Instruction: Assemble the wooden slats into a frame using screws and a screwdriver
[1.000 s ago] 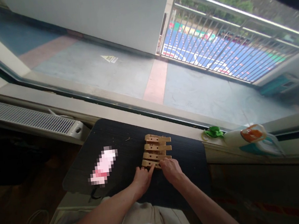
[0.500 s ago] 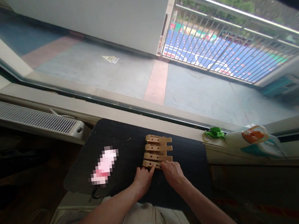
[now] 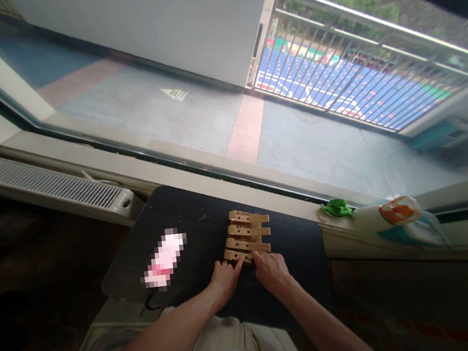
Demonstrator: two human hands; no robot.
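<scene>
On the dark tabletop lies a light-brown wooden piece (image 3: 248,231) made of several parallel slats, each with small dark holes, their narrow ends pointing right. Its exact kind is unclear. My left hand (image 3: 226,280) is closed at the left end of the nearest slat, with one finger lying along its front. Curled fingers of my right hand (image 3: 272,270) grip that slat's right end and hide it. The fingertips of both hands are partly out of sight.
A blurred-out pink and white item (image 3: 165,258) lies left on the black table (image 3: 129,255). Behind runs a windowsill (image 3: 200,179) with a green object (image 3: 337,207) and a white container with an orange part (image 3: 374,221). A radiator (image 3: 48,177) stands at left.
My right hand's fingers have shifted slightly at the nearest slat's right end. The wooden piece and my left hand stay almost in place; the view has moved a little.
</scene>
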